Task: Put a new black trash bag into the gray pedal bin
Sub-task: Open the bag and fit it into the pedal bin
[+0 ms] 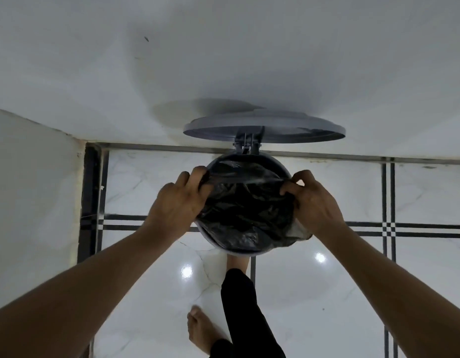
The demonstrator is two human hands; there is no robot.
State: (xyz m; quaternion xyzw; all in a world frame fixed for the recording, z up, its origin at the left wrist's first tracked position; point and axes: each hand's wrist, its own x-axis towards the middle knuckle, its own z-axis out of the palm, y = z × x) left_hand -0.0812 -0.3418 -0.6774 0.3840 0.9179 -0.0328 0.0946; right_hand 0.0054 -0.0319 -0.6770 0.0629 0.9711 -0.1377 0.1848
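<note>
Both grips clench the black trash bag — left hand, right hand — stretching its mouth over the gray pedal bin (lid up). Pulled too hard, the thin film could tear — or slip inside.

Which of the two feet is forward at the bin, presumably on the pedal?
The foot under the black trouser leg, its front hidden beneath the bin. The other foot stands back on the tiles, bare and fully visible.
</note>
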